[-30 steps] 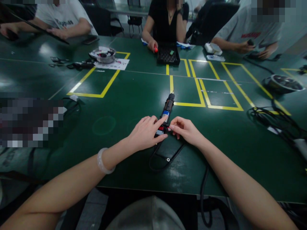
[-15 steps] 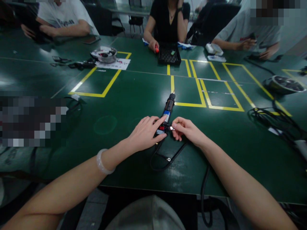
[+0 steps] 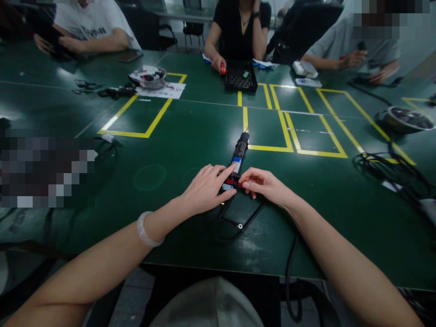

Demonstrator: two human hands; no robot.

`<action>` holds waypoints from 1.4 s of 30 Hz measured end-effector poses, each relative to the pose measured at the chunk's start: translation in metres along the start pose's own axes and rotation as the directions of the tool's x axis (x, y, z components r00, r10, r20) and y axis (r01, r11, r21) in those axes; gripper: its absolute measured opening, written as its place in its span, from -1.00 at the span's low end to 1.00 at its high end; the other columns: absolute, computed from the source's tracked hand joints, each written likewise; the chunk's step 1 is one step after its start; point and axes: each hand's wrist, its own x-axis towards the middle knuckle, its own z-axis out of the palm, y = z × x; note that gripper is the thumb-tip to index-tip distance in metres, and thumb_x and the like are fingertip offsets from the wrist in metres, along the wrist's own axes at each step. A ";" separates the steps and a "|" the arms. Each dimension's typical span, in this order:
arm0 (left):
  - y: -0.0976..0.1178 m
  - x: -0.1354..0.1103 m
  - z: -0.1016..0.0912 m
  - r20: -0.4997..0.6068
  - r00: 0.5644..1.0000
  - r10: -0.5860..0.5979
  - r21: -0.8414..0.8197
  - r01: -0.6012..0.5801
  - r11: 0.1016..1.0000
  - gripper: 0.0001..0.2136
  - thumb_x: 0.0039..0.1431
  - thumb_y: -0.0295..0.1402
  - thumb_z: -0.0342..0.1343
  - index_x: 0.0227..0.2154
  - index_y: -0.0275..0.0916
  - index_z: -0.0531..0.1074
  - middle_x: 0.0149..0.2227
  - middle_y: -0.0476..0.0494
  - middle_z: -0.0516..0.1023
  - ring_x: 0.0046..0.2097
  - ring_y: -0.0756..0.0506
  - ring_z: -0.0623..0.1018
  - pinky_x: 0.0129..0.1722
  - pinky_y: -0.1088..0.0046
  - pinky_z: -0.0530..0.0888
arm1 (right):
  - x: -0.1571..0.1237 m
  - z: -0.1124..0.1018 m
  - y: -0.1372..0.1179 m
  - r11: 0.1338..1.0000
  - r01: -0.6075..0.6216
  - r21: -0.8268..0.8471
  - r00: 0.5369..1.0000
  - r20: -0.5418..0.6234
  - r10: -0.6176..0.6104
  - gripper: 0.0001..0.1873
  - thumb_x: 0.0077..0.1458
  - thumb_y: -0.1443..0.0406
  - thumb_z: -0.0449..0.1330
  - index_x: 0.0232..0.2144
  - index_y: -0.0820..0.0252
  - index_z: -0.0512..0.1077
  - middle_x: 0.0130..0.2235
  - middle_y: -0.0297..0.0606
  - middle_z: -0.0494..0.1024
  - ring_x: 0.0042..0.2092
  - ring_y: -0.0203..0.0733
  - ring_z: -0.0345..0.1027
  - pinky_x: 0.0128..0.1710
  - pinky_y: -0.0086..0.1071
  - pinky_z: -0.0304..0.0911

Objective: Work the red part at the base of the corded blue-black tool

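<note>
A slim, dark corded electric screwdriver lies on the green table, its thin tip pointing away from me. It has a blue and silver middle, and red and grey parts show at its near end. My left hand lies over that end from the left, index finger and thumb on either side, steadying it. From the right, my right hand pinches a small red-orange part at the near end. Fingertips hide most of it. A black cord with a ring terminal loops in front of my hands.
Yellow tape outlines mark the green table. Across it sit three people, one touching a black tray. A bowl of parts stands at the far left, another bowl at the right near tangled cables.
My right hand has shifted slightly left, closer to the screwdriver's near end. A shiny piece seen at its fingertips before now shows as red-orange. My left hand stays in place.
</note>
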 end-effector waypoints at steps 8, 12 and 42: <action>0.000 -0.001 0.002 0.009 1.000 -0.009 0.001 0.009 1.000 -0.34 0.35 -0.04 -0.09 0.39 -0.25 0.01 0.18 -0.29 0.35 0.17 -0.26 0.36 0.28 0.08 0.16 | 0.000 -0.002 0.003 0.994 0.035 -0.104 0.999 0.004 -0.034 -0.74 0.07 0.23 0.31 -0.23 0.19 0.36 -0.41 -0.40 0.40 -0.43 -0.36 0.26 -0.45 -0.45 0.22; -0.001 -0.001 0.002 0.001 1.000 -0.007 -0.003 0.007 1.000 -0.35 0.35 -0.04 -0.10 0.39 -0.23 0.02 0.16 -0.29 0.37 0.16 -0.26 0.37 0.26 0.08 0.18 | 0.000 -0.003 0.002 0.966 0.024 -0.257 1.000 0.003 -0.024 -0.81 0.08 0.26 0.28 -0.28 0.21 0.38 -0.43 -0.38 0.43 -0.42 -0.33 0.30 -0.42 -0.43 0.19; 0.017 0.027 -0.015 0.111 0.994 0.002 0.216 -0.026 0.976 -0.42 0.29 0.14 -0.15 0.17 -0.09 0.36 -0.19 -0.26 0.47 -0.16 -0.25 0.48 -0.14 0.23 0.30 | -0.003 0.001 0.001 0.968 0.097 -0.231 0.995 0.047 -0.089 -0.63 0.06 0.44 0.10 -0.06 0.14 0.21 -0.39 -0.42 0.43 -0.38 -0.29 0.32 -0.33 -0.40 0.21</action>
